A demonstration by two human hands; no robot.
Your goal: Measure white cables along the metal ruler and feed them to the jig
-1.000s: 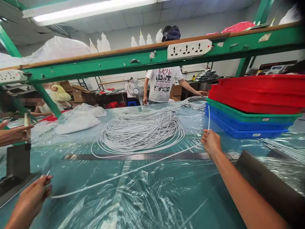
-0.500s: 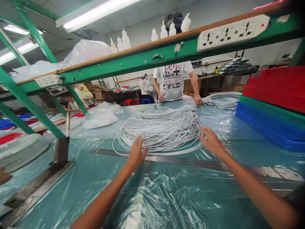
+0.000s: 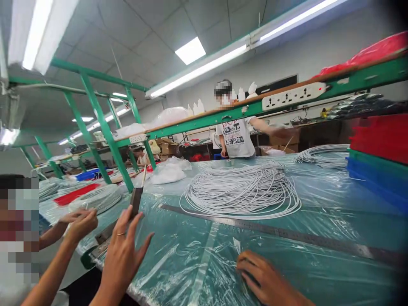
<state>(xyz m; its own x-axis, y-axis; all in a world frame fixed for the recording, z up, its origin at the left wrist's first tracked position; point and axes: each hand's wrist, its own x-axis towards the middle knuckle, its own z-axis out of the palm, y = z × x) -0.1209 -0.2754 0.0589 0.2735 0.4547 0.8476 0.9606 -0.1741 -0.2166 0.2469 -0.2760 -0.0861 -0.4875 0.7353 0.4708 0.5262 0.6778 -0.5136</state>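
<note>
Two hands of ours show low in the view, and neither holds anything. Far left, a co-worker's hands (image 3: 79, 221) meet just beside the bench edge, near a flat pile of white cable (image 3: 95, 197) on the next bench. Next comes our left hand (image 3: 123, 255), raised off the bench (image 3: 318, 263) at its near left edge with the fingers spread wide and a ring on one finger; its grip is open and empty. Just behind it stands a dark metal block (image 3: 136, 202) at the left end of a long steel ruler (image 3: 270, 231), which runs across the plastic-covered bench toward the right. Our right hand (image 3: 264, 278) lies palm down on the plastic sheet, on the near side of the ruler and well apart from the cable, fingers curled loosely with nothing in them. Beyond the ruler, in the middle of the bench, rests the big coil of white cable (image 3: 242, 191), touching the ruler's far edge. Behind it stands another person in a white printed T-shirt (image 3: 236, 138). Farther right lie a smaller cable coil (image 3: 321, 154) and stacked trays (image 3: 379, 157) in red, green and blue.
</note>
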